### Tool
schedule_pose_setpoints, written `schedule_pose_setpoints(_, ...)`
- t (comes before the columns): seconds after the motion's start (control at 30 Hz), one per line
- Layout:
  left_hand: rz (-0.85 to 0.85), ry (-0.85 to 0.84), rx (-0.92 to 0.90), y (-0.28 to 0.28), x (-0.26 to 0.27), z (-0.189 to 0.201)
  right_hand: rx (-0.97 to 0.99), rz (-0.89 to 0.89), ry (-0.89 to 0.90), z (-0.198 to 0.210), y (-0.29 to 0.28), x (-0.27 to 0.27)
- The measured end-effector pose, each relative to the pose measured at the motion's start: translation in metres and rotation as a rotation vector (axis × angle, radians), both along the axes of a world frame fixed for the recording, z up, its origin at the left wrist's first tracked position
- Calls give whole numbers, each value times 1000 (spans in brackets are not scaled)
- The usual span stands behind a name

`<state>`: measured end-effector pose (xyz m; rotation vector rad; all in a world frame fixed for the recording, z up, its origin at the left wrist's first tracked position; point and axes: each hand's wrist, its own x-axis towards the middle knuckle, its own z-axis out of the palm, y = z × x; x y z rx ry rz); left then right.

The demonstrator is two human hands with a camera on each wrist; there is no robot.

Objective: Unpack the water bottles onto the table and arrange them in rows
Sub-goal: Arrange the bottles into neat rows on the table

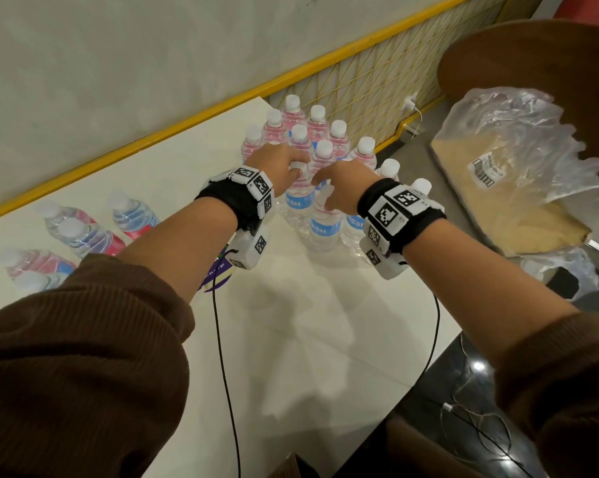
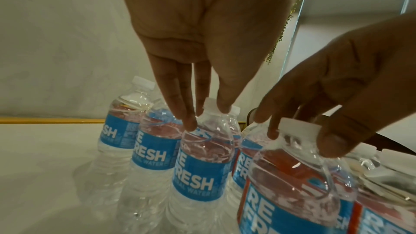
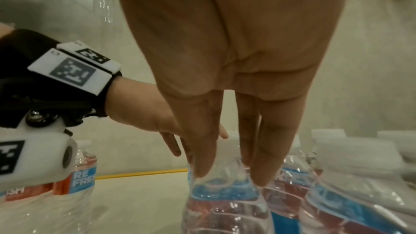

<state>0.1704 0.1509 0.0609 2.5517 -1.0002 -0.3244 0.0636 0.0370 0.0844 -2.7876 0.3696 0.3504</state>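
Note:
Several clear water bottles with white caps and blue-and-red labels stand close together at the far side of the white table. My left hand pinches the cap of one front bottle; in the left wrist view its fingertips and thumb sit either side of that cap. My right hand grips the top of the neighbouring bottle, with fingers down round its neck. Both bottles stand upright on the table.
More bottles are grouped at the table's left. A crumpled plastic wrap with a cardboard tray lies beyond the right edge, near a brown round seat. A yellow-framed mesh panel runs behind the table. Cables trail from my wrists.

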Motion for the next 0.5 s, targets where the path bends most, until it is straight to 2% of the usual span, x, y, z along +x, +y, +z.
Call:
schedule_pose_setpoints(0.1,1,-5,6,0,-1,2,-35,6,40,2,0,-2)
schedule_pose_setpoints(0.5,3,-18,12,1,-3,4,-65,40,-37,-2,2,4)
